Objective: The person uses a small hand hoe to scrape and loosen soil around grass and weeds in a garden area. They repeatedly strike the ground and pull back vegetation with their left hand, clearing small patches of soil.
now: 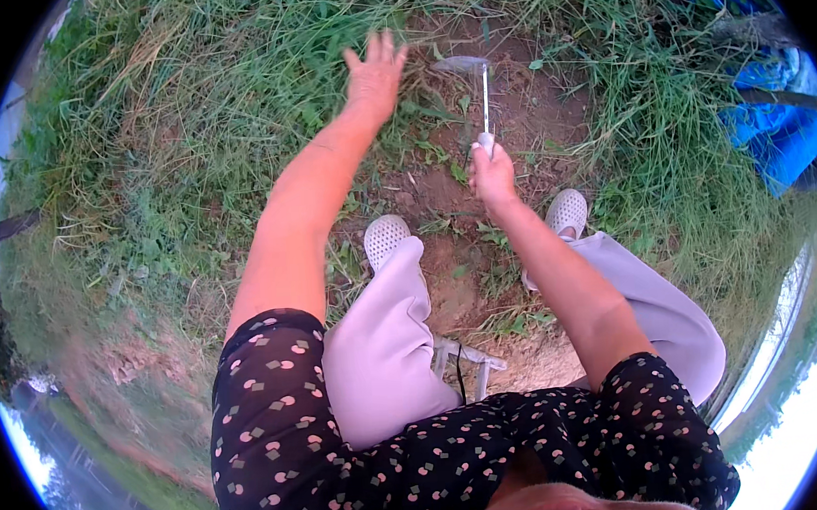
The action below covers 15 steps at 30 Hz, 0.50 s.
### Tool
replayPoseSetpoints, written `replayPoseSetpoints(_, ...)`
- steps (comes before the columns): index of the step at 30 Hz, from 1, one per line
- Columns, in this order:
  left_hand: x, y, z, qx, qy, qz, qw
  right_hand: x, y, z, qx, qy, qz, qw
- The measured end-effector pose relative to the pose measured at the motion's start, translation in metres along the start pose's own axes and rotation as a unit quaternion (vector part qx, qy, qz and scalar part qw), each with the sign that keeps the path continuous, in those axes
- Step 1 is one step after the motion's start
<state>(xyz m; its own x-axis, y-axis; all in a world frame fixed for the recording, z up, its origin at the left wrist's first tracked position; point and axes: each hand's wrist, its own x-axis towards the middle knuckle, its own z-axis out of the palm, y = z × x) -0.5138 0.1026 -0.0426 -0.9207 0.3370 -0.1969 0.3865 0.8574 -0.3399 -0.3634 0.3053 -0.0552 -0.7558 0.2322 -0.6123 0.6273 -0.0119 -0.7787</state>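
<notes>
My right hand (493,176) grips the pale handle of a sickle (485,99). Its straight shaft points away from me, and the curved blade (461,64) turns left, low over bare soil and dry stalks. To the left of the blade, my left hand (375,75) reaches out with its fingers spread and nothing in it. The fingertips are at the edge of tall green grass (311,43); whether they touch it I cannot tell. A bare soil patch (547,106) lies beneath and to the right of the sickle.
My feet, in perforated clogs (385,239), stand apart on the soil. Between my legs shows part of a low stool frame (482,366). A blue tarp (776,131) lies at the right, past thick grass (660,120). A dark pole (6,232) juts in at the left rim.
</notes>
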Motion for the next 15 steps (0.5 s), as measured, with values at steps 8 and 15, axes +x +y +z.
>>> replayPoseSetpoints(8,-0.015,-0.085,0.063,-0.186,0.044,-0.023,0.981,0.09,-0.063,0.055,0.084,0.017,-0.059,0.995)
replayPoseSetpoints(15,-0.028,-0.098,0.058,-0.185,-0.01,-0.019,0.982,0.031,0.067,0.028,-0.056,-0.088,0.051,0.993)
